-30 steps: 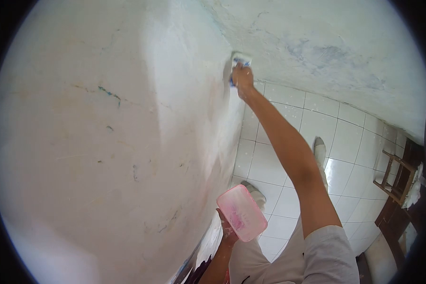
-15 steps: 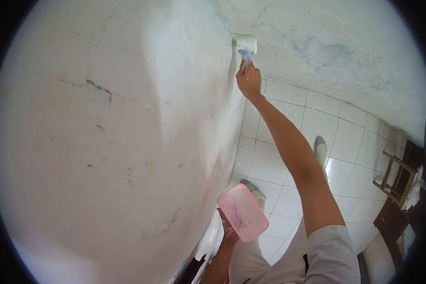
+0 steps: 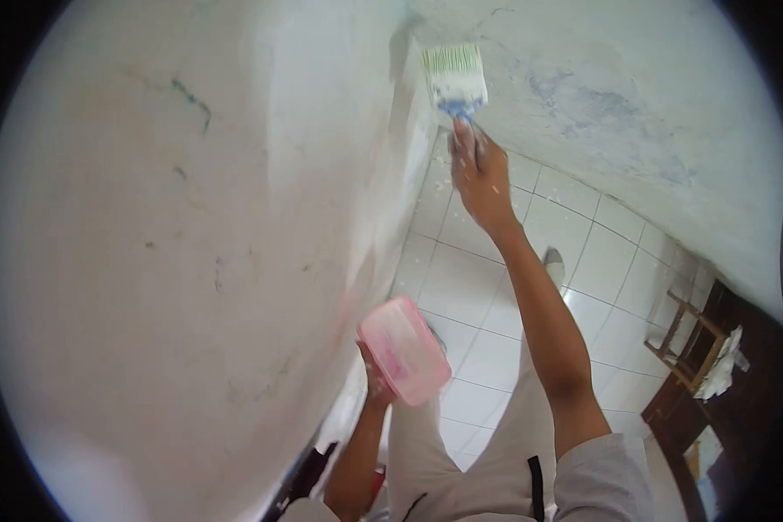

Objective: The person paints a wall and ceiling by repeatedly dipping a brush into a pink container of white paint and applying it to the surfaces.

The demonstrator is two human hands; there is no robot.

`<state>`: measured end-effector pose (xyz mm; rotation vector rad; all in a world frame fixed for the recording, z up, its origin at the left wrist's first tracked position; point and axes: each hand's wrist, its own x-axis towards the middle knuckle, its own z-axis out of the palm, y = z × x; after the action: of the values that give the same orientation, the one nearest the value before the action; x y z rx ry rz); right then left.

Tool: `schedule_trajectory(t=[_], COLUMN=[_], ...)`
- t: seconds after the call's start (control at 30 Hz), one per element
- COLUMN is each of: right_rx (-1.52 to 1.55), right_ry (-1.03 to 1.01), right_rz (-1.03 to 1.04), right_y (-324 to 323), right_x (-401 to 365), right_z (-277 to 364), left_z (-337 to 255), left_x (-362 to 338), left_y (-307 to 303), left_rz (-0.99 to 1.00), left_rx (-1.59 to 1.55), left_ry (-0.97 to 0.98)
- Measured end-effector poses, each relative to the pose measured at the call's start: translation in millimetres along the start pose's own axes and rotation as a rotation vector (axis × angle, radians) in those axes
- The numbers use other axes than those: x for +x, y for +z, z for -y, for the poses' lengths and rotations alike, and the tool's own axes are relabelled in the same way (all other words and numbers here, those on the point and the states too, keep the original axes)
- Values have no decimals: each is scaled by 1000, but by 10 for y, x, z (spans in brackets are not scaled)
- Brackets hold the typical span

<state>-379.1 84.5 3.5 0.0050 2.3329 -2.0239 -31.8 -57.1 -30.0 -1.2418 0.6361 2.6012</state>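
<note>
My right hand (image 3: 480,178), arm stretched forward, is closed around the handle of a wide paintbrush (image 3: 458,76). The brush has a blue-and-white ferrule, and its pale bristles point up near the corner where the left wall (image 3: 200,287) meets the far wall (image 3: 609,104). Lower down, my left hand (image 3: 377,374) grips a pink plastic tub (image 3: 404,351) from its left side and underneath. Whitish and pink smears show inside the tub, which is tilted a little. Fresh-looking white patches run down the left wall beside the corner.
Cracks and stains mark the left wall; bluish scuffs mark the far wall. White floor tiles (image 3: 470,283) carry paint specks. On the right, a wooden stool (image 3: 687,344) stands by dark brown furniture (image 3: 713,418), with crumpled white material (image 3: 720,370) alongside.
My right hand has drawn the brush back from the corner, so its bristles now show more fully. The tub and left hand appear further left and higher as the view has shifted.
</note>
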Motion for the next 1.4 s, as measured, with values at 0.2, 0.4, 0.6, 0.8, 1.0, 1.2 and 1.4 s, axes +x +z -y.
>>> schedule_trajectory(t=[0.2, 0.4, 0.6, 0.8, 1.0, 1.2, 1.4], right_rx=[-400, -501, -806, -763, -849, -667, -166], right_ry=[304, -29, 7, -4, -58, 156, 542], right_rz=[522, 710, 695, 828, 1069, 929, 873], right_y=[-928, -1300, -1321, -1565, -1581, -1701, -1624], right_x=[-1180, -1725, -1873, -1544, -1531, -1214, -1342], right_z=[377, 561, 566, 666, 514, 561, 320], left_z=[-60, 244, 673, 815, 827, 720, 596], left_x=[460, 624, 666, 724, 649, 601, 491], left_y=[461, 896, 1138, 1112, 1204, 1102, 763], left_rz=[155, 192, 187, 130, 114, 133, 61], left_rx=[-16, -208, -178, -179, -100, -219, -54], left_ry=[145, 95, 53, 45, 29, 99, 273])
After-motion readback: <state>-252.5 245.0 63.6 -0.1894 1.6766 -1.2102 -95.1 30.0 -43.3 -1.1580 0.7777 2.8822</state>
